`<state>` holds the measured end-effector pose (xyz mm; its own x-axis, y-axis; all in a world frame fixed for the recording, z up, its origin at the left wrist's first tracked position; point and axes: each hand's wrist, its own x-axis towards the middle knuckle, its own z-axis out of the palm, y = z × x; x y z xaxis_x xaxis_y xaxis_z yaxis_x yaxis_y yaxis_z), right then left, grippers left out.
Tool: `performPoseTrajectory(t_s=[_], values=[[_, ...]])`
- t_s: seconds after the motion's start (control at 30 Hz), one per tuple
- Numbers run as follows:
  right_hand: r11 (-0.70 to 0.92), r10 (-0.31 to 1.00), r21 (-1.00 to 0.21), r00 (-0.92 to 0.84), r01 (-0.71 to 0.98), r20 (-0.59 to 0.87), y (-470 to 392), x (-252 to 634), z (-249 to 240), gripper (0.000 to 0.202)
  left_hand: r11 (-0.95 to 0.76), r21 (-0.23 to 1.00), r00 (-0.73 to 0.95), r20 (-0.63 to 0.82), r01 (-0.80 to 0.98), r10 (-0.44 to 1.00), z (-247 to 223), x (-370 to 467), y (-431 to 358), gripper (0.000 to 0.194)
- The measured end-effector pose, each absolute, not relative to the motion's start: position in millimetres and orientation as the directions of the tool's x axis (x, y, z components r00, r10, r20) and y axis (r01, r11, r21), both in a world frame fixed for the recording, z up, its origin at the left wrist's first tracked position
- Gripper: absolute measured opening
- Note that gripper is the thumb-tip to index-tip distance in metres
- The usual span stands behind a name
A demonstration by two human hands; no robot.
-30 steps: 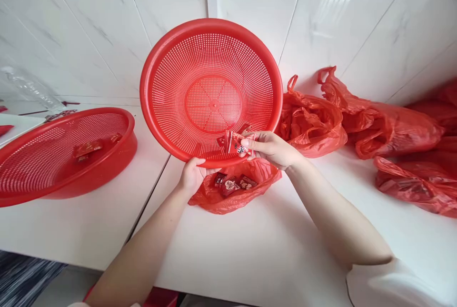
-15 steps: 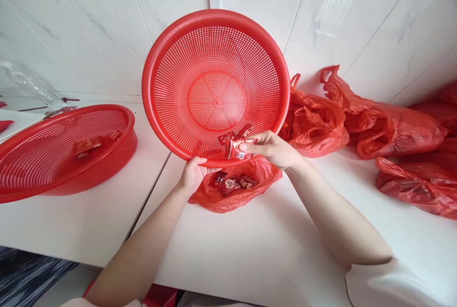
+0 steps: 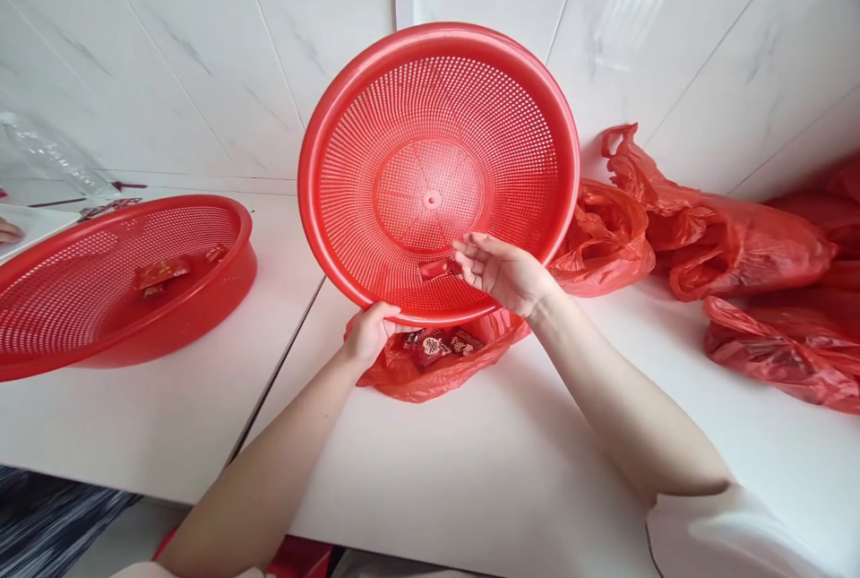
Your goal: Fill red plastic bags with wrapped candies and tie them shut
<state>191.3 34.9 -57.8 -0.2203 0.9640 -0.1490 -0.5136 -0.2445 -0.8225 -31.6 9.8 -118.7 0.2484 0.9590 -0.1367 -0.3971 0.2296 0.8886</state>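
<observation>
Clock centre: the tilted basket (image 3: 431, 170). Left hand (image 3: 369, 333): clamped on its rim at 7 o'clock. Right hand (image 3: 503, 273): fingers apart, inside the rim at 5 o'clock, beside a packet (image 3: 434, 270) at 6 o'clock; contact cannot be determined. Open bag (image 3: 423, 386): below the 6 o'clock rim. Second basket (image 3: 211, 314): 8 o'clock, gap between rims. Tabletop (image 3: 497, 470): extends past the open bag to the near edge.

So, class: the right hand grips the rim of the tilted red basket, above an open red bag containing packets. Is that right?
Not quite: the head view shows the left hand gripping the rim of the tilted red basket; the right hand is open. The basket is above an open red bag containing packets.
</observation>
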Motion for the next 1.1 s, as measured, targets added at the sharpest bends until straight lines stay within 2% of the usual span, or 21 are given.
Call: performPoseTrajectory(t_s=[0.1,0.2,0.23,0.3,0.37,0.47,0.57,0.63,0.7,0.8,0.9,1.0,1.1], values=[[-0.148,0.981,-0.924,-0.168,-0.353,-0.093,36.8,189.7,-65.0,0.017,0.244,0.888,0.259,-0.148,-0.389,0.954,-120.6,-31.5,9.6,0.028],[0.076,0.983,-0.996,-0.172,0.053,0.066,37.1,187.5,-72.3,0.019,0.249,0.892,0.281,-0.146,-0.378,0.949,-122.3,-31.4,8.6,0.026],[0.178,0.974,-0.96,-0.177,0.216,0.141,36.6,186.5,-74.9,0.019,0.249,0.893,0.293,-0.141,-0.375,0.946,-122.5,-31.1,7.8,0.024],[0.357,0.932,-0.809,-0.239,0.467,0.274,35.0,184.1,-79.8,0.025,0.249,0.894,0.316,-0.13,-0.372,0.94,-121.8,-30.2,5.5,0.021],[0.48,0.873,-0.665,-0.386,0.573,0.298,32.3,182.0,-83.4,0.035,0.247,0.893,0.329,-0.12,-0.377,0.937,-120.0,-28.8,3.2,0.021],[0.584,0.788,-0.558,-0.578,0.589,0.214,27.5,181.2,-83.6,0.054,0.233,0.889,0.301,-0.115,-0.394,0.947,-116.6,-27.5,2.3,0.025],[0.646,0.727,-0.522,-0.656,0.557,0.2,23.6,182.3,-78.2,0.065,0.241,0.877,0.268,-0.135,-0.415,0.954,-114.9,-28.2,5.0,0.026],[0.682,0.689,-0.52,-0.69,0.514,0.221,22.2,182.6,-74.4,0.066,0.256,0.868,0.262,-0.153,-0.425,0.953,-114.8,-29.1,7.2,0.026],[0.696,0.672,-0.533,-0.697,0.48,0.251,21.9,182.0,-72.0,0.055,0.26,0.865,0.249,-0.163,-0.428,0.955,-114.7,-29.7,8.7,0.024],[0.639,0.726,-0.605,-0.631,0.474,0.273,23.0,181.0,-71.9,0.038,0.244,0.867,0.223,-0.159,-0.434,0.962,-113.9,-29.4,9.0,0.022],[0.48,0.866,-0.707,-0.41,0.519,0.287,27.0,182.1,-74.8,0.036,0.231,0.866,0.217,-0.146,-0.443,0.965,-112.4,-28.5,8.4,0.022],[0.363,0.928,-0.828,-0.249,0.427,0.278,31.9,185.1,-76.4,0.035,0.226,0.868,0.22,-0.139,-0.442,0.966,-111.2,-29.1,8.5,0.021],[0.304,0.942,-0.898,-0.244,0.32,0.232,32.0,188.2,-70.8,0.032,0.219,0.876,0.234,-0.126,-0.43,0.964,-110.8,-32.4,10.1,0.021]])
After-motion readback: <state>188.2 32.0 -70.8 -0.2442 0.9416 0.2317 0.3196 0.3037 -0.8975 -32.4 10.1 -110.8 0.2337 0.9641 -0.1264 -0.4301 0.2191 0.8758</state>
